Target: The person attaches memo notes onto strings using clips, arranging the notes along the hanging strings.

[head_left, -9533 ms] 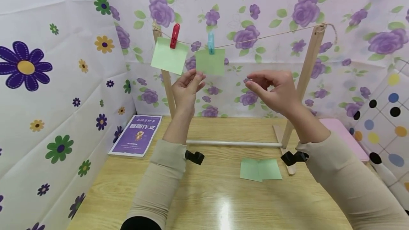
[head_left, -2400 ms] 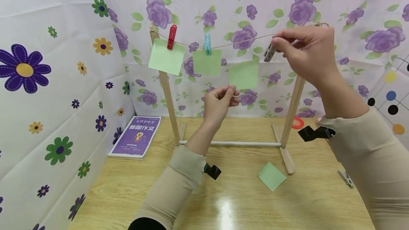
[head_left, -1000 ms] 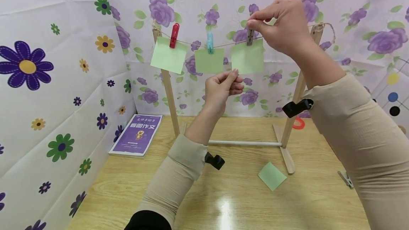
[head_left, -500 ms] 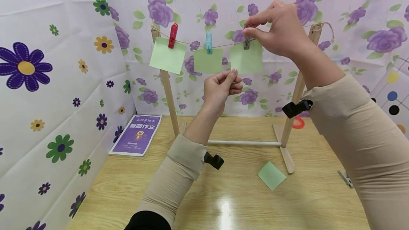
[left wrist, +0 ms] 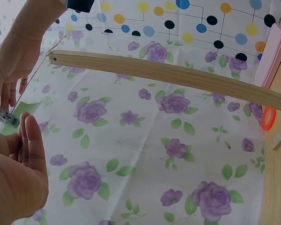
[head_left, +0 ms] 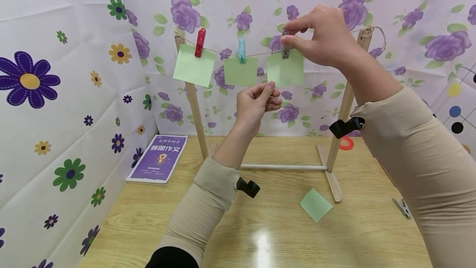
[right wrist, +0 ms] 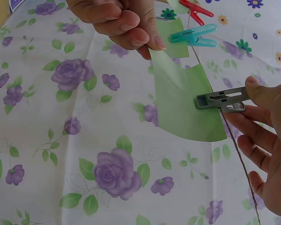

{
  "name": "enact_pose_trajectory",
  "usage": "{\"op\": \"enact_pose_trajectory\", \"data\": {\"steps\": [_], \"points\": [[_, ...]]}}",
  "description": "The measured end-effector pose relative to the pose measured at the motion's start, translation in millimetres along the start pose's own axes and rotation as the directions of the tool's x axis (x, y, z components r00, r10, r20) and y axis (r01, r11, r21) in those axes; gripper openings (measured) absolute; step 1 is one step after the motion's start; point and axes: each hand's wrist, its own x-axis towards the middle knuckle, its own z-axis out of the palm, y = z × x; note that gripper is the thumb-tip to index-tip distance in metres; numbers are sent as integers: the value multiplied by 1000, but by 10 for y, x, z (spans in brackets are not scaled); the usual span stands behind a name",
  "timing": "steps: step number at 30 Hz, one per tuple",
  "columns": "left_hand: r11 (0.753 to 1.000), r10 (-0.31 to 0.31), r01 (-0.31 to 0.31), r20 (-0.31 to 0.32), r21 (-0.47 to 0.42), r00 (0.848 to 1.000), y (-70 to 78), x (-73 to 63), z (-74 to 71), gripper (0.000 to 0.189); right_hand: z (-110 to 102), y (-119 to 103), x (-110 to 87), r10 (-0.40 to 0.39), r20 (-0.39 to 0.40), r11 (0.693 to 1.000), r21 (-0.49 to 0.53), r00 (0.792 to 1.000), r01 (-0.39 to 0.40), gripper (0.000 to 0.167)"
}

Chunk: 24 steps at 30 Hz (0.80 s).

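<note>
My right hand [head_left: 323,38] pinches a grey clothespin [right wrist: 220,100] between thumb and forefinger. The clothespin sits over the twine [right wrist: 241,159] and the top of a green paper square [head_left: 285,69]. That paper's lower left corner is pinched between thumb and fingers of my left hand [head_left: 254,104]. Further left along the twine hang two more green squares. One hangs tilted under a red clothespin [head_left: 200,42], the other under a light blue clothespin [head_left: 241,51]. In the left wrist view the fingers of my left hand hide most of the paper.
Two wooden posts, the right one [head_left: 346,102] and the left one [head_left: 196,119], carry the twine, with a white rod [head_left: 284,167] between them low down. On the table lie a loose green square [head_left: 316,205], another grey clothespin [head_left: 402,208], a red ring [head_left: 346,143] and a purple book [head_left: 158,158].
My right hand brought the grey clothespin leftward onto the twine and the third paper, then shifted slightly left and down. My left hand raised that paper to the line and keeps its corner.
</note>
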Motion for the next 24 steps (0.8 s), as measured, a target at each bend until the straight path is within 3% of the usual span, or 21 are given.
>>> {"op": "enact_pose_trajectory", "data": {"steps": [5, 11, 18, 24], "points": [[1000, -3, 3, 10, 4, 1000, -8, 0, -3, 24, 2, 5, 9, 10, -22, 999, 36, 1000, -9, 40], [999, -30, 29, 19, 21, 999, -40, 15, -1, 31, 23, 16, -17, 10, -155, 997, 83, 988, 3, 40], [998, -51, 51, 10, 33, 999, -63, 19, 1, 25, 48, 47, -53, -57, -324, 993, 83, 944, 88, 30], [997, -55, 55, 7, 52, 998, -85, 19, 6, 25, 79, 102, -120, -149, -402, 978, 74, 903, 194, 27]]}}
